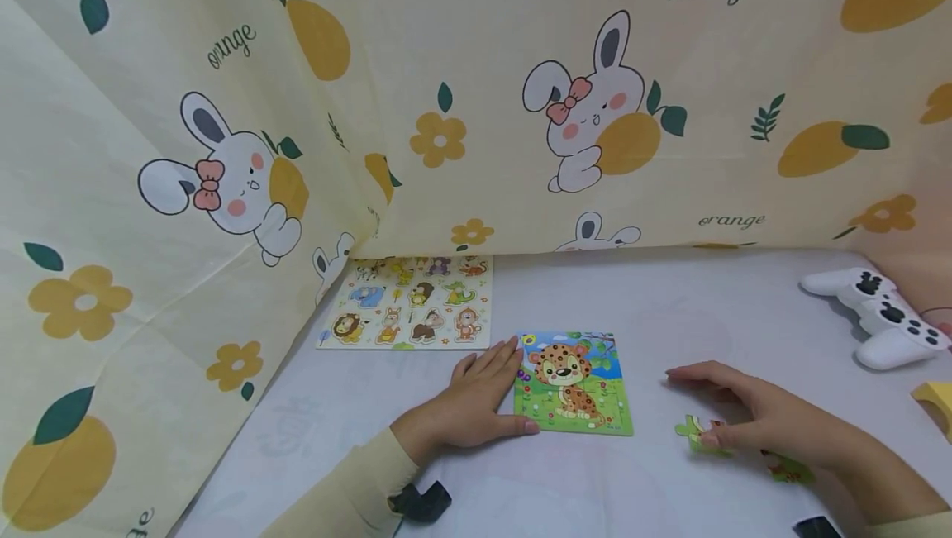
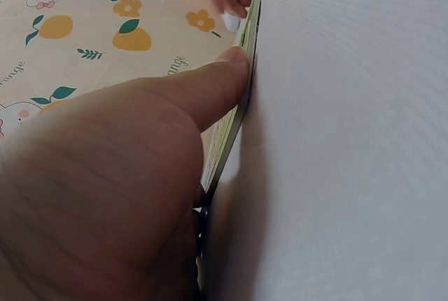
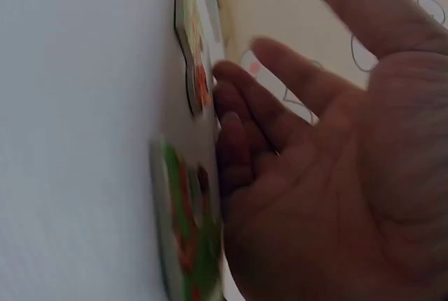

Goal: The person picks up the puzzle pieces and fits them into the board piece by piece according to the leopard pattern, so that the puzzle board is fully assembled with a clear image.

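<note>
A square leopard jigsaw puzzle (image 1: pixel 568 385) lies flat on the white table in the head view. My left hand (image 1: pixel 472 402) rests at its left side, fingers straight along the edge and thumb stretched along the near edge. The left wrist view shows that thumb (image 2: pixel 203 87) touching the puzzle's thin side. To the right, my right hand (image 1: pixel 788 422) hovers with loosely bent fingers, nothing visibly held. Under and beside it lie a green puzzle piece (image 1: pixel 692 432) and a green-and-red piece (image 1: pixel 788 469), both partly hidden by the hand; the right wrist view shows the green-and-red piece (image 3: pixel 185 231) close to the palm.
Behind the left hand lies an animal picture board (image 1: pixel 405 307). A white game controller (image 1: pixel 885 315) sits at the right, with a yellow object (image 1: pixel 935 406) at the frame edge. A patterned rabbit-and-orange curtain (image 1: pixel 476 67) hangs along the back and left.
</note>
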{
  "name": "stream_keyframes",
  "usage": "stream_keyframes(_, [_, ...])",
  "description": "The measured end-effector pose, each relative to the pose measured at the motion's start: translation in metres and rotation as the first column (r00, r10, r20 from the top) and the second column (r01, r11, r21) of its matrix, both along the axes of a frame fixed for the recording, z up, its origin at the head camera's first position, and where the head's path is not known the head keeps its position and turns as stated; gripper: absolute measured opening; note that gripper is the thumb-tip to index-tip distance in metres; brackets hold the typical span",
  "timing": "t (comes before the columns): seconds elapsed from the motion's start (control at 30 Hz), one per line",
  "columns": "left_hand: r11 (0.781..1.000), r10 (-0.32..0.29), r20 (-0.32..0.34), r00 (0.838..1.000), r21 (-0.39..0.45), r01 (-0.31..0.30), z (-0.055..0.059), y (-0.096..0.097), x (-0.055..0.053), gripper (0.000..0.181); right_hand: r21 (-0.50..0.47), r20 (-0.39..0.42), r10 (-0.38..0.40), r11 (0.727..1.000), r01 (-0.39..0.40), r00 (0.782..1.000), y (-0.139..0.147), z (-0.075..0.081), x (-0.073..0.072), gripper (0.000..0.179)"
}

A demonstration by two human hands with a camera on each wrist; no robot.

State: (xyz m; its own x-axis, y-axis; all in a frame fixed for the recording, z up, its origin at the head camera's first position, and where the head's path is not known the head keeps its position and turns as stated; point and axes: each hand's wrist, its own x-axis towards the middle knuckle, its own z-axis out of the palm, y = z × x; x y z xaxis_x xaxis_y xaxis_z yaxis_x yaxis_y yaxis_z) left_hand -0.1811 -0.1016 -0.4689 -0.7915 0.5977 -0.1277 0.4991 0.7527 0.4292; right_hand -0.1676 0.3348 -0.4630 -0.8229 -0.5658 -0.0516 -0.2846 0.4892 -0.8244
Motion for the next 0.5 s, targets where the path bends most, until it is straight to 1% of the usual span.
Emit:
stream_keyframes(0.13, [1.0, 0.002, 0.004, 1.0, 0.0, -0.002, 0.001, 0.001, 0.0, 0.111, 0.088, 0.014, 0.053, 0.995, -0.054, 0.999, 0.002, 0.001, -0.001, 0.059])
stream_keyframes(0.2, [1.0, 0.006, 0.009, 1.0, 0.0, -0.006, 0.002, 0.001, 0.0, 0.111, 0.13, 0.01, 0.067, 0.989, -0.068, 0.998, 0.002, 0.003, -0.001, 0.051])
stream_keyframes(0.37, [1.0, 0.008, 0.014, 1.0, 0.002, -0.008, 0.002, 0.001, 0.0, 0.111, 0.188, 0.029, 0.067, 0.98, -0.071, 0.997, -0.004, 0.01, 0.0, 0.029])
stream_keyframes(0.5, [1.0, 0.002, 0.007, 1.0, 0.004, -0.002, 0.001, 0.001, 0.0, 0.111, 0.208, 0.034, 0.064, 0.976, -0.07, 0.997, -0.009, 0.014, 0.002, 0.024])
